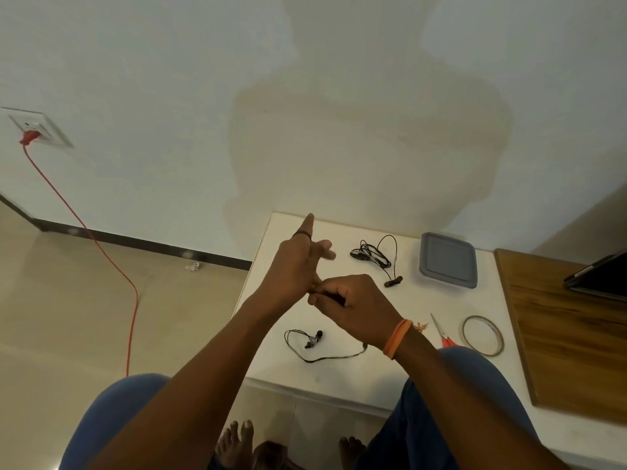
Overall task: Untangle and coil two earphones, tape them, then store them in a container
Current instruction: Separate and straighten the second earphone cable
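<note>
Head cam looks down at a white table (339,374). The left hand (295,266) is up with its fingers straight and spread, a dark cord looped round the index finger. The right hand (353,300) is curled up against the left palm, pinching the thin black earphone cable (322,357); its buds lie on the table below. The second black earphone (375,256) sits tangled just left of the grey lidded plastic container (448,261). Clear tape roll (483,335) and red-handled scissors (442,332) are near the right wrist.
</note>
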`<state>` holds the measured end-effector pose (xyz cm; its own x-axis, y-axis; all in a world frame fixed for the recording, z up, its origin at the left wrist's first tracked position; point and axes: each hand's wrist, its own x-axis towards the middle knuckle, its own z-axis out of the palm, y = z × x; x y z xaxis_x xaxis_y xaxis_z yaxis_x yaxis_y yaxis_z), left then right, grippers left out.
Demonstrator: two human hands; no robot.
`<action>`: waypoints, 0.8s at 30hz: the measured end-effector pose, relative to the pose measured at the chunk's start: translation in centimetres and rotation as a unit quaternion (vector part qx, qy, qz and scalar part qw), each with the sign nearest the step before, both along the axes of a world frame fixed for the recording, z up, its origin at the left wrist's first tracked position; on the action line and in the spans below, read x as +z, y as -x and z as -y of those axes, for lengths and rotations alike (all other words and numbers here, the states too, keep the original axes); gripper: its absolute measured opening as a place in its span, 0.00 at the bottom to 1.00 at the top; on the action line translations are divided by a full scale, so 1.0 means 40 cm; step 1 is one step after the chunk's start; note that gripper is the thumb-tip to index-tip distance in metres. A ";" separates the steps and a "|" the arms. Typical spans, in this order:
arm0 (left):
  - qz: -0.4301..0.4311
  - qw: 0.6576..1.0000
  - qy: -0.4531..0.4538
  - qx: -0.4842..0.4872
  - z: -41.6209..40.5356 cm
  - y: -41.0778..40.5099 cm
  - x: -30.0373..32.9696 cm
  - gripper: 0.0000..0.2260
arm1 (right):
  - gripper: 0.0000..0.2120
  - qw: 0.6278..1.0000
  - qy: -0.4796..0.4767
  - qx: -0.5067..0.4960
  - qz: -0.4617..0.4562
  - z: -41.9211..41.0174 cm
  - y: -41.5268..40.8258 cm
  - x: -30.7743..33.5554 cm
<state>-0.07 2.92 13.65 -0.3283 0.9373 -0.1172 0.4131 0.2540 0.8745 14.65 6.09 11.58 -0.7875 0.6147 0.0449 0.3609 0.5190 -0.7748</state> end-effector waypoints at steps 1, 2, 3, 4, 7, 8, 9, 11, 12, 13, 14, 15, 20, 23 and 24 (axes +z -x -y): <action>-0.035 0.999 0.017 -0.013 -0.002 -0.006 -0.007 0.26 | 0.09 1.000 -0.019 0.006 -0.006 0.001 -0.003 0.003; -0.040 0.998 0.043 -0.024 -0.004 -0.010 -0.012 0.22 | 0.09 0.999 -0.036 0.005 -0.008 -0.002 -0.006 0.006; -0.028 0.996 0.071 -0.035 -0.004 -0.015 -0.017 0.16 | 0.09 0.999 -0.053 -0.001 -0.007 -0.007 -0.008 0.010; -0.013 0.994 0.096 -0.043 0.000 -0.016 -0.023 0.11 | 0.08 0.998 -0.069 -0.005 -0.006 -0.013 -0.012 0.013; 0.009 0.988 0.122 -0.100 0.015 -0.021 -0.030 0.25 | 0.05 0.995 -0.096 -0.004 -0.020 -0.031 -0.032 0.023; 0.017 0.983 0.133 -0.125 0.021 -0.020 -0.031 0.32 | 0.05 0.995 -0.095 -0.005 -0.027 -0.037 -0.037 0.026; 0.023 0.977 0.150 -0.147 0.027 -0.019 -0.030 0.38 | 0.06 0.995 -0.095 -0.015 -0.035 -0.045 -0.042 0.028; 0.037 0.962 0.195 -0.185 0.031 -0.020 -0.025 0.45 | 0.09 0.991 -0.108 -0.059 -0.059 -0.063 -0.052 0.030; 0.051 0.953 0.214 -0.209 0.032 -0.023 -0.020 0.46 | 0.10 0.989 -0.107 -0.081 -0.069 -0.071 -0.056 0.030; 0.074 0.943 0.227 -0.231 0.033 -0.026 -0.017 0.45 | 0.09 0.988 -0.093 -0.094 -0.080 -0.079 -0.060 0.029; 0.105 0.933 0.235 -0.250 0.034 -0.028 -0.013 0.43 | 0.07 0.988 -0.071 -0.101 -0.092 -0.085 -0.062 0.028; 0.140 0.924 0.239 -0.265 0.036 -0.027 -0.007 0.41 | 0.06 0.988 -0.045 -0.105 -0.105 -0.088 -0.063 0.028; 0.344 0.874 0.167 -0.299 0.039 -0.016 0.022 0.32 | 0.03 0.966 0.134 -0.130 -0.180 -0.093 -0.052 0.039; 0.485 0.821 0.076 -0.292 0.035 -0.005 0.030 0.27 | 0.09 0.957 0.191 -0.134 -0.169 -0.087 -0.039 0.036; 0.526 0.802 0.045 -0.280 0.033 0.000 0.035 0.27 | 0.10 0.956 0.208 -0.132 -0.160 -0.084 -0.035 0.035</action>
